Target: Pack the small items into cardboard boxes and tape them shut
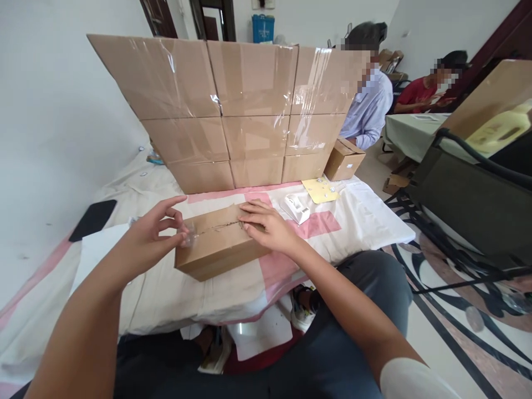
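Observation:
A closed cardboard box point(224, 244) lies on the cloth-covered table in front of me, with a ragged seam running along its top. At the box's left end, my left hand point(164, 230) pinches a piece of clear tape point(190, 234) between thumb and fingers. Flat on the right part of the top rests my right hand point(264, 221), its fingers stretched out across the seam. Behind the box, to the right, sits a small white tape dispenser point(296, 208).
A wall of taped cardboard boxes point(253, 122) rises behind. A yellow sheet point(319, 190) with small items and a smaller box point(344, 159) stand right of it. A black phone-like slab point(93, 220) lies left. Two people sit beyond; a dark green chair point(469, 205) stands right.

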Demonstrator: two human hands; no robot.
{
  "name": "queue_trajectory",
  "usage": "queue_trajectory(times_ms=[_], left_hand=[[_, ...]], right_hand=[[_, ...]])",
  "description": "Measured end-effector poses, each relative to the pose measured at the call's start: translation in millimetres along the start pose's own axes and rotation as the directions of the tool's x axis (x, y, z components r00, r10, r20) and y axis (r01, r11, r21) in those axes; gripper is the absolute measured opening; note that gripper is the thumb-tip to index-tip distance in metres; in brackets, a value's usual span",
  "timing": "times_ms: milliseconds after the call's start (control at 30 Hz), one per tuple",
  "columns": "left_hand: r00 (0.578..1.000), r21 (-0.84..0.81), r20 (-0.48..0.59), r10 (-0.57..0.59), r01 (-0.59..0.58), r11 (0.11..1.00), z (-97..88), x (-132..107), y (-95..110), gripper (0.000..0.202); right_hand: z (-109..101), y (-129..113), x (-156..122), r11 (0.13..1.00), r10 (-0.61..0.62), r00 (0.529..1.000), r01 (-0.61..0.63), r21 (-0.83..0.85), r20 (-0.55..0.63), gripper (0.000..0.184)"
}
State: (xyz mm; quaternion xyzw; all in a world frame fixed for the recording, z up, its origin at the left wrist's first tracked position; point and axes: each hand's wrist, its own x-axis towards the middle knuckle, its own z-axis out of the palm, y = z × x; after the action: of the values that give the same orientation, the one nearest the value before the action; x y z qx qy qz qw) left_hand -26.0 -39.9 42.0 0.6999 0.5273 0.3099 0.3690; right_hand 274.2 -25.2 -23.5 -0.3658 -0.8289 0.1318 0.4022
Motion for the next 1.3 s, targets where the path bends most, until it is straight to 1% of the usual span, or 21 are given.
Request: queue_trajectory(times_ms=[100,200,300,400,567,667,767,900,1000,1100,1200,1233,1300], left_hand=[[1.0,-0.011,-0.011,0.018,-0.018,1.0,-0.2,0.0,-0.1,0.061],[0.999,-0.014,0.018,0.03,-0.03,0.999,1.0,-1.4,4.0,0.06],[0.999,-0.002,0.041,0.014,-0.014,1.0,4.6,-2.1,7.4,0.059],[0.998,0.047,0.061,0.028,-0.031,0.998,8.4,-1.2,6.1,0.058],[0.99,0.125,0.094,0.108,-0.119,0.985,7.9,-1.4,-2.1,0.053],[0.989,0.165,0.089,0.114,-0.128,0.978,5.7,-2.4,-4.6,0.054],[0.989,0.219,0.088,0.119,-0.135,0.966,6.9,-3.1,-2.7,0.057],[0.995,0.316,0.051,0.087,-0.099,0.944,14.5,-6.5,5.0,0.059],[1.0,0.482,0.01,0.026,-0.028,0.876,17.5,-10.9,7.5,0.061],[0.999,0.583,-0.024,0.023,-0.005,0.813,13.3,-11.7,2.8,0.065],[0.998,0.569,-0.056,0.041,-0.002,0.822,5.2,-6.7,-3.5,0.075],[0.997,0.55,-0.067,0.024,0.016,0.835,2.8,-4.5,-4.7,0.078],[0.996,0.479,-0.065,-0.062,0.085,0.874,-0.5,-0.1,-5.7,0.081]], right_hand=[[0.0,-0.5,0.4,1.0,0.002,1.0,-0.002,0.004,-0.005,0.027],[0.0,-0.9,0.2,1.0,0.003,1.0,-0.003,0.007,-0.009,0.028],[-0.1,-1.2,-0.1,1.0,0.014,1.0,-0.014,0.003,-0.004,0.028],[-0.1,-0.9,-0.3,1.0,0.022,1.0,-0.022,0.006,0.0,0.028],[0.6,0.4,-0.8,1.0,0.025,1.0,-0.025,0.012,0.006,0.028],[0.5,0.2,-0.7,1.0,0.016,1.0,-0.016,0.016,0.002,0.03],[0.2,0.0,-0.1,1.0,0.002,1.0,-0.002,0.02,0.005,0.032],[0.7,1.3,0.2,1.0,0.003,1.0,-0.004,0.012,0.007,0.03],[0.9,2.3,-0.3,1.0,0.011,1.0,-0.011,0.007,0.016,0.03],[-0.6,1.9,-1.0,1.0,0.016,0.999,-0.016,0.007,0.038,0.032],[-2.5,0.7,-1.5,1.0,0.022,0.998,-0.022,0.009,0.052,0.033],[-2.9,0.4,-1.6,1.0,0.022,0.998,-0.023,0.009,0.053,0.033],[-3.3,0.0,-1.2,1.0,0.019,0.999,-0.02,0.012,0.047,0.033]])
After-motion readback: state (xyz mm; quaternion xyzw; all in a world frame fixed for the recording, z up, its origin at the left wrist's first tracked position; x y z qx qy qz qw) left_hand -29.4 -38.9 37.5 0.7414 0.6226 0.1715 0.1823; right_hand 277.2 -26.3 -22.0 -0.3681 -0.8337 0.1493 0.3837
